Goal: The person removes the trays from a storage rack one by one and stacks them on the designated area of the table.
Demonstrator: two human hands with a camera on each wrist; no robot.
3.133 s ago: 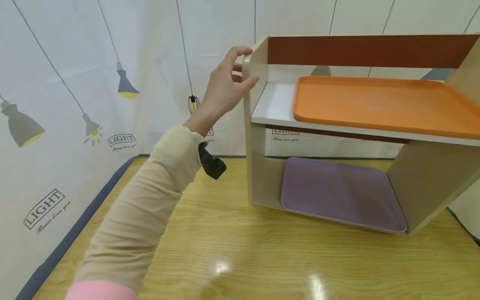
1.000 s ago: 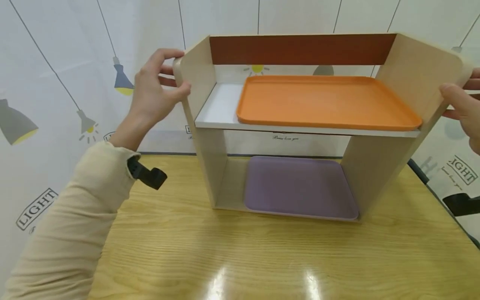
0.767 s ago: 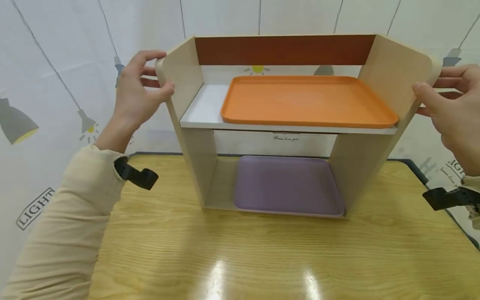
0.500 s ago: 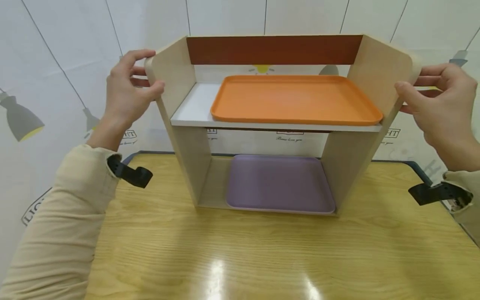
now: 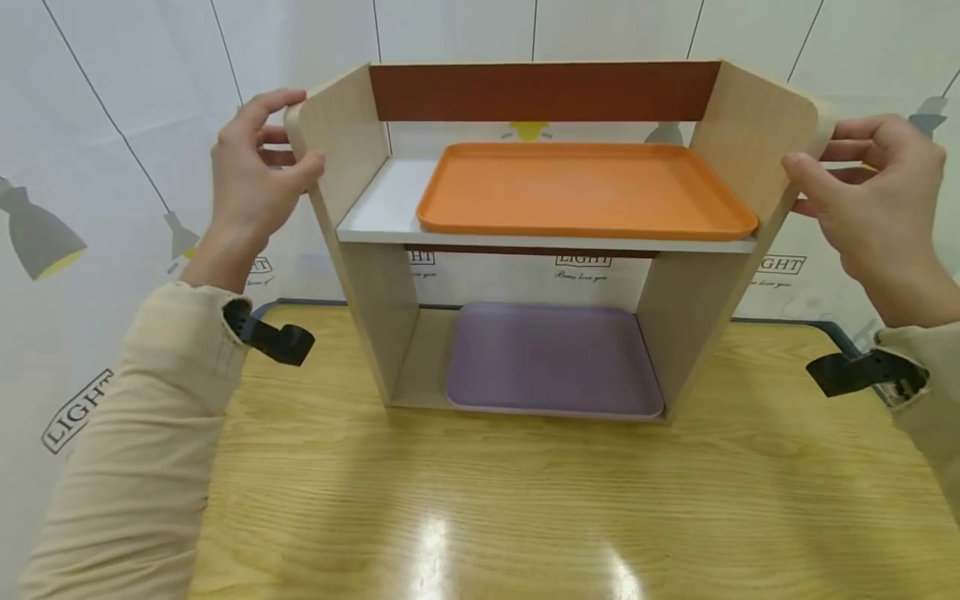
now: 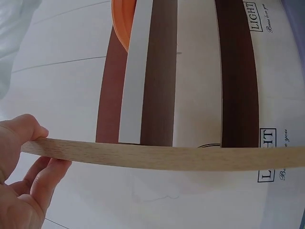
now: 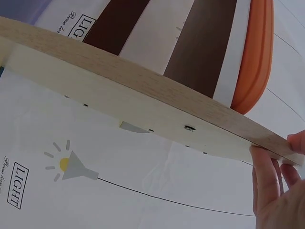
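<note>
A two-tier wooden shelf (image 5: 360, 308) stands upright on the table, its open front facing me. My left hand (image 5: 255, 171) grips the upper front edge of its left side panel, thumb inside and fingers outside. On the opposite side, my right hand (image 5: 881, 196) pinches the right panel's upper edge in the same way. An orange tray (image 5: 585, 192) lies on the white upper board, closer to the right panel. Below it, a purple tray (image 5: 555, 358) rests on the bottom board. Both wrist views show thumb and fingers on either side of a panel (image 6: 143, 156).
The wood-grain table (image 5: 480, 508) reaches forward from the shelf toward me. Behind and to the left hangs a white backdrop (image 5: 135, 100) printed with lamps and LIGHT labels. Black wrist cameras (image 5: 281, 342) sit at both sleeve cuffs.
The right hand has come into view and taken hold of the right panel. The shelf has shifted left in the view and now faces me more squarely; the left hand has kept its grip.
</note>
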